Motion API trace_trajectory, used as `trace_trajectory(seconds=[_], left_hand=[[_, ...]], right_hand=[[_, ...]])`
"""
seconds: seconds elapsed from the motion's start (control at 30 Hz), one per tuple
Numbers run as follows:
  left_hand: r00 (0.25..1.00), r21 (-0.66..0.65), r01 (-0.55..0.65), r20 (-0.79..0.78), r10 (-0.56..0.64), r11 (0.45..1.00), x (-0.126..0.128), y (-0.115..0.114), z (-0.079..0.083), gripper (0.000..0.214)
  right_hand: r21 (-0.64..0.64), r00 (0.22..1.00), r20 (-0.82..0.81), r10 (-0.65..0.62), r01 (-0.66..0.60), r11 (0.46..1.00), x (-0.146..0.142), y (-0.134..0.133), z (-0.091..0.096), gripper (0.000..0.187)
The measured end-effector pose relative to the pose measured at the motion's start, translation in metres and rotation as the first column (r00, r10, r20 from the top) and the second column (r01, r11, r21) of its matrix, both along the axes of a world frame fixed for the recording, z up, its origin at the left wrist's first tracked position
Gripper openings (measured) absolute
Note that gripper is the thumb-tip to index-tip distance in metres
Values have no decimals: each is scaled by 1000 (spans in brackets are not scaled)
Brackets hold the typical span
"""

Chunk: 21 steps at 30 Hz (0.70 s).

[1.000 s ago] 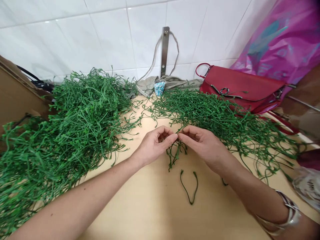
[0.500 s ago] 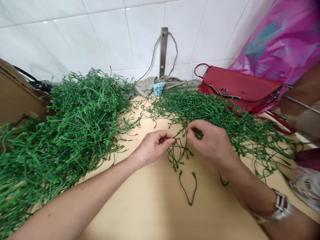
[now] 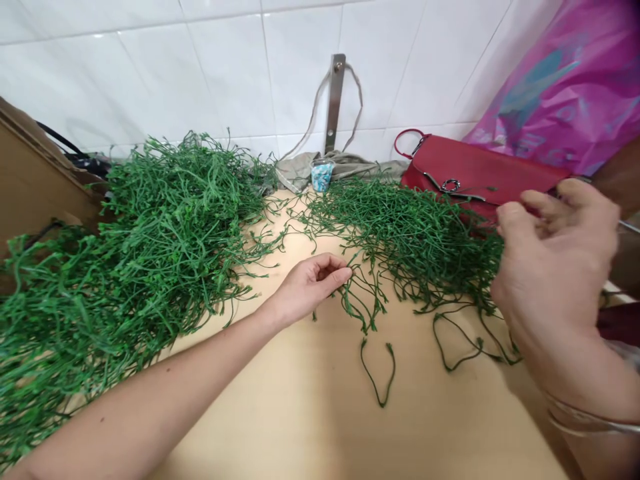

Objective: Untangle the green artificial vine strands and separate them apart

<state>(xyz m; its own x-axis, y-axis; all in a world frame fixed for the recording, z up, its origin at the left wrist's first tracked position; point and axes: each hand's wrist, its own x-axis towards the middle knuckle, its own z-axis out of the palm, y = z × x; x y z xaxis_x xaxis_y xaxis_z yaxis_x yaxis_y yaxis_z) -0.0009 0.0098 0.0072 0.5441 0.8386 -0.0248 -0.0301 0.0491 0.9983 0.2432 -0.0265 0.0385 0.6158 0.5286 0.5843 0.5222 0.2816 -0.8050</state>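
My left hand [image 3: 316, 285] is closed in a pinch around thin green stems, artificial-looking, with small frayed tips. Their ends [image 3: 369, 321] hang down past my fingertips just above the table. On the table below lies a single bent green stem [image 3: 381, 400]. My right hand [image 3: 560, 260] is lifted at the right, in front of the red handbag, slightly blurred. Its fingers are curved and apart, with nothing visible in them. Beside it spreads a darker heap of green stems [image 3: 400, 227]. A larger, lighter heap of stems [image 3: 170, 213] fills the left side.
Against the tiled wall stand a small blue-patterned cup [image 3: 322, 177] and a grey cloth [image 3: 295, 172]. A red handbag [image 3: 480, 167] and a pink plastic bag [image 3: 565, 93] sit at the back right. A cardboard box [image 3: 45, 180] stands at the left edge.
My right hand has moved away from my left hand, to the right and up, and its fingers have spread. The left hand stays put, still pinching the stems.
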Motion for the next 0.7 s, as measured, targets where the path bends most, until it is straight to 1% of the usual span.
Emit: trace_trajectory(seconds=[0.03,0.07,0.1,0.13,0.17,0.2,0.27,0.33,0.43,0.5,0.53,0.63,0.7], left_hand=[[1000,-3,-2,7,2,1000,0,0,0,35],[1000,-7,-5,9,5,1000,0,0,0,35],[1000,-14,-8,10,8,1000,0,0,0,34],[1000,-26,-10,11,10,1000,0,0,0,34],[1000,-40,-9,14,10,999,-1,-1,0,34],[1000,-55,-6,19,7,998,-1,-1,1,35],[999,-69,6,39,-3,998,-2,-2,1,40],[999,-64,23,34,-21,998,-2,-3,1,45],[997,-46,63,-33,-65,997,-3,-3,2,47],[995,-41,93,-45,-94,995,-2,-2,2,43],[994,-43,106,-36,-108,993,-2,-1,2,42],[990,-61,136,-20,-138,989,-3,1,1,46],[987,-77,149,-55,-154,986,-5,2,2,44]], right_hand=[[-17,998,63,-6,7,1000,-4,-1,1,34],[-66,991,129,29,-21,998,-10,-3,1,27],[-141,978,182,105,-80,987,-19,-6,2,21],[-225,956,215,200,-150,963,-30,-8,2,16],[-320,925,220,310,-232,919,-41,-10,1,16],[-403,888,203,413,-309,861,-51,-12,0,18],[-500,821,131,555,-429,753,-67,-14,-5,17],[-526,771,39,636,-525,669,-73,-13,-12,15],[-484,721,-137,679,-647,589,-69,-8,-20,19],[-456,696,-228,681,-694,557,-62,-5,-21,23],[-454,688,-248,682,-705,545,-59,-5,-21,24],[-466,667,-255,700,-719,516,-53,-4,-20,20],[-451,645,-274,713,-741,497,-52,-5,-19,18]])
